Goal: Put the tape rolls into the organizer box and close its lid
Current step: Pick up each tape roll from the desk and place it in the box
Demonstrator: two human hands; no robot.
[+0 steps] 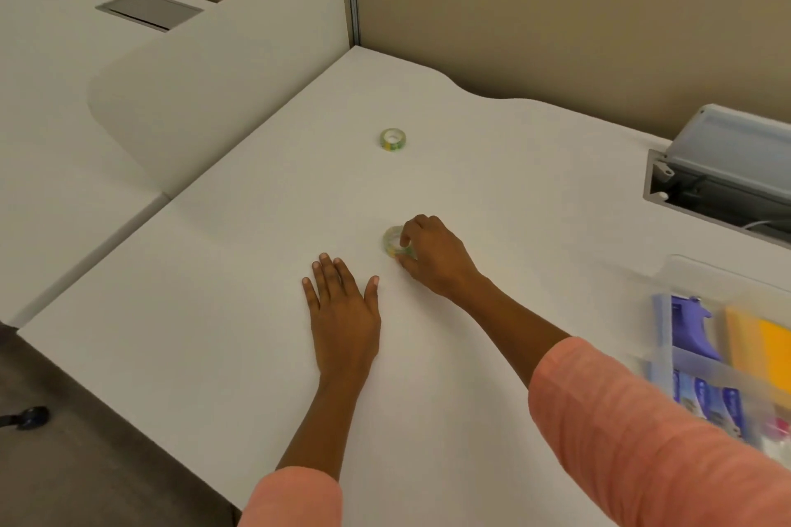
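Clear plastic with green and yellow print makes up the near tape roll (pixel 392 242), which lies on the white table (pixel 239 312) close to its middle. The right hand (pixel 432 255) is on it: the fingers (pixel 405 236) curl over the roll from the right side and the thumb presses at its near edge, so the fingers are clamped on the roll. The roll seems to touch the table, though I cannot tell this for sure.

Just to the left, the left hand (pixel 342 308) lies flat on the table, palm down, its fingers stretched out and a little apart, holding nothing. Both arms wear salmon-pink sleeves (pixel 633 432).

A second tape roll (pixel 393 140) of the same kind lies flat further back on the table, well apart from both hands.

At the right edge of the view stands the organizer box (pixel 702 359), translucent and blurred, with its lid open. Inside it show purple, orange and blue things, too blurred to name.
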